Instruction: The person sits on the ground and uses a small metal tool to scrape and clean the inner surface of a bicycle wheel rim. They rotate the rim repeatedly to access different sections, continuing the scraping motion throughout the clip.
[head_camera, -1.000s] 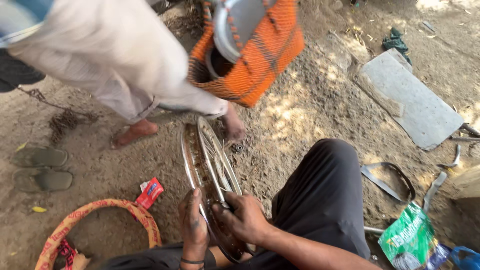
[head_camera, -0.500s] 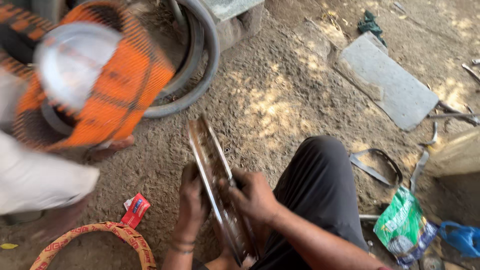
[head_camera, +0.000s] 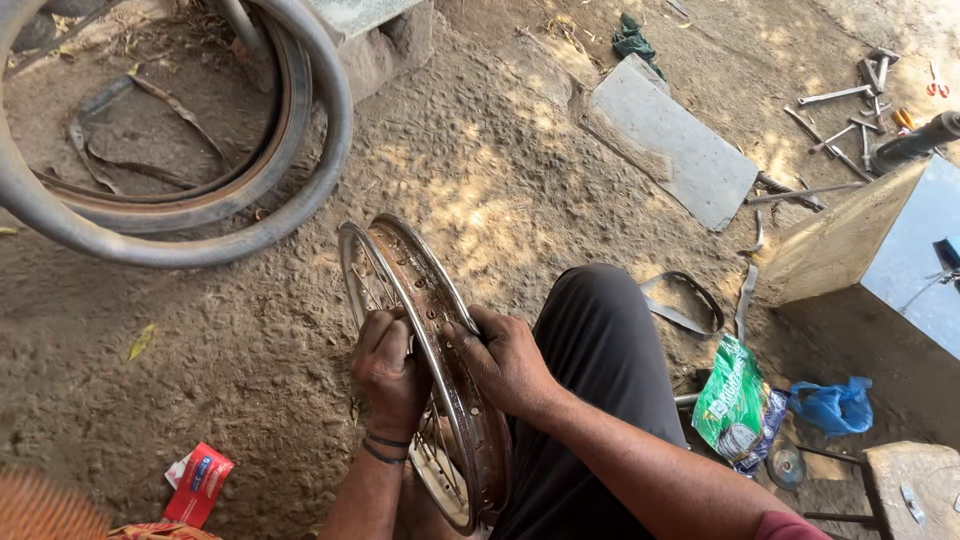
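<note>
Two hands, both yours, on one item: a rusty spoked wheel rim (head_camera: 430, 340) standing upright on its edge on the dirt ground (head_camera: 250, 330), just in front of your dark-trousered knee (head_camera: 600, 340).

- Left hand (head_camera: 388, 368): fingers curled and closed over the near-side edge of the wheel rim, knuckles up; dark bands sit on the wrist.
- Right hand (head_camera: 505, 360): closed on the rim's other side, thumb pressed onto the rusted channel with its row of spoke holes, fingers wrapped around the outer edge.
- Spokes (head_camera: 372, 290): thin, visible through the rim's open upper part; the hub is hidden behind your hands.

Surroundings:
- Large grey tyre (head_camera: 190, 220), lying flat at upper left, well apart from the rim, with a second darker ring inside it.
- Flat grey slab (head_camera: 675, 145), beyond your knee.
- Loose metal tools (head_camera: 850, 110), scattered at upper right; kinds too small to tell.
- Box with a blue top (head_camera: 880, 250), right edge.
- Green printed packet (head_camera: 733, 395) and blue plastic bag (head_camera: 830, 405), side by side, right of your leg.
- Dark curved strip (head_camera: 690, 305), on the ground between knee and box.
- Red and white small carton (head_camera: 198, 480), lower left, near your left forearm.
</note>
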